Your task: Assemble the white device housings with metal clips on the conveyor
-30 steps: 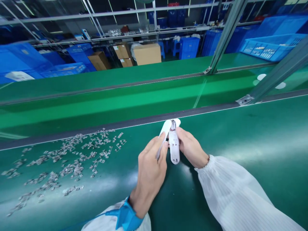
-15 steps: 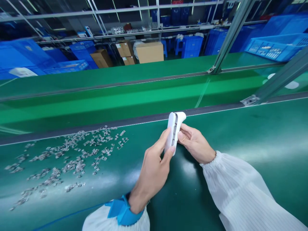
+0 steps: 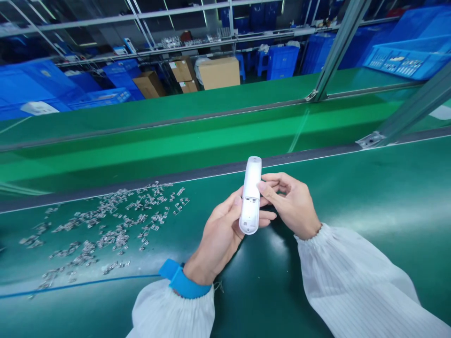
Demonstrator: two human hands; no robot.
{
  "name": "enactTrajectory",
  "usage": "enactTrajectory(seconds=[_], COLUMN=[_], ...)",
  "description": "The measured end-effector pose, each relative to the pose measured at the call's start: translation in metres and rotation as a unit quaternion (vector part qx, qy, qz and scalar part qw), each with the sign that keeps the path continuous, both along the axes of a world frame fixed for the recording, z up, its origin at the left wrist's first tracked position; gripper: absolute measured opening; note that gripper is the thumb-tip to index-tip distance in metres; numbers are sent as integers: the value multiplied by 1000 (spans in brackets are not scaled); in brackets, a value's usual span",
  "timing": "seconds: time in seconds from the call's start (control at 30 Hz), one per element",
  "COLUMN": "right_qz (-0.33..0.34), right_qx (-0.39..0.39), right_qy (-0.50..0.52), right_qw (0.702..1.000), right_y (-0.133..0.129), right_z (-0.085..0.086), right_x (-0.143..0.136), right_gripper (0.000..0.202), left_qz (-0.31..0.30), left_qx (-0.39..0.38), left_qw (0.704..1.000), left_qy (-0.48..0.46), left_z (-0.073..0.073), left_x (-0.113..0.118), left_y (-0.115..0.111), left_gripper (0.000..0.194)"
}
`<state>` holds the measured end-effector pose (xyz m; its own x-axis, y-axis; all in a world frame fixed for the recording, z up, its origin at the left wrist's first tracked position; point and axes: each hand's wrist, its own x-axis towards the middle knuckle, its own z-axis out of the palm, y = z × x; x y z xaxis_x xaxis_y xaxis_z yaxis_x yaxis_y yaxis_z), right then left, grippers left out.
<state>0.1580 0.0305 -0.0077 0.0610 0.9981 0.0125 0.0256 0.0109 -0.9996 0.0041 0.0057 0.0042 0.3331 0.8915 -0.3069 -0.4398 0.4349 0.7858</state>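
A slim white handheld device (image 3: 252,180), shaped like a forehead thermometer, stands nearly upright between my hands above the green work surface. Its long face is turned toward me, with an uncovered recess (image 3: 250,213) at the lower end. My left hand (image 3: 221,225) is closed on the lower left side, thumb at the edge and fingers passing behind. My right hand (image 3: 292,202) pinches the right edge near the middle, thumb in front; its other fingers are partly hidden behind. A blue wrist strap (image 3: 185,280) with a cord circles my left wrist.
Many small metal pieces (image 3: 116,237) lie scattered on the green surface (image 3: 352,197) at left. A dark ledge (image 3: 197,176) runs behind. Metal posts (image 3: 338,51) rise at right, near a blue basket (image 3: 408,58). Cardboard boxes (image 3: 220,73) stand farther back.
The device has turned from its side view to show its long face and recess. My left fingers have shifted behind it, and my right thumb has come onto its front edge.
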Motion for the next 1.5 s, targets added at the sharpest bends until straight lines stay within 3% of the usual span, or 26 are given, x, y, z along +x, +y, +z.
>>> enactTrajectory(seconds=[0.27,0.33,0.4,0.47,0.57,0.63,0.7,0.77,0.87,1.1,1.17,1.2,1.23,1.3,1.37,1.43,1.5], right_qz=[-12,0,33,82,128,116,91,81,104,126,121,122,129,158,189,198,179], right_qx=[5,12,12,-19,-85,-110,-126,-134,-134,-129,-130,-133,-136,-140,-134,-125,-121], right_qy=[26,48,117,212,301,332,364,391,427,460,458,453,448,431,414,399,386], right_qw=[1000,999,993,974,941,930,918,907,888,869,871,873,874,877,881,887,897], right_y=[-1,0,2,3,2,0,-1,-2,-1,3,4,4,3,1,-2,-5,-7], right_z=[0,-2,-5,-7,-8,-8,-9,-9,-10,-13,-14,-15,-15,-16,-17,-19,-19], right_x=[-1,-2,-4,-6,-10,-13,-16,-17,-16,-15,-15,-15,-15,-15,-16,-19,-21], right_gripper=[37,38,39,41,45,44,45,45,42,41,43,44,45,47,43,37,33], left_qz=[-16,1,43,78,65,61,85,105,120,104,109,109,98,42,-30,-74,-71], left_qx=[-5,18,74,155,295,385,443,463,465,458,440,409,357,201,64,22,35], left_qw=[999,1000,989,940,805,721,669,653,651,615,645,684,737,857,934,963,969], left_qy=[-40,8,123,294,511,573,590,590,588,633,615,594,565,474,351,257,236], left_z=[2,-1,-6,-11,-18,-19,-19,-18,-20,-26,-22,-19,-15,-5,4,11,12], left_x=[0,0,-1,-2,-3,-1,3,7,9,3,2,1,0,-4,-8,-10,-8], left_y=[-1,0,0,-1,-3,-5,-7,-9,-10,-10,-10,-10,-9,-7,-5,-3,-2], left_gripper=[48,52,60,59,31,22,19,16,16,24,25,23,26,50,62,57,48])
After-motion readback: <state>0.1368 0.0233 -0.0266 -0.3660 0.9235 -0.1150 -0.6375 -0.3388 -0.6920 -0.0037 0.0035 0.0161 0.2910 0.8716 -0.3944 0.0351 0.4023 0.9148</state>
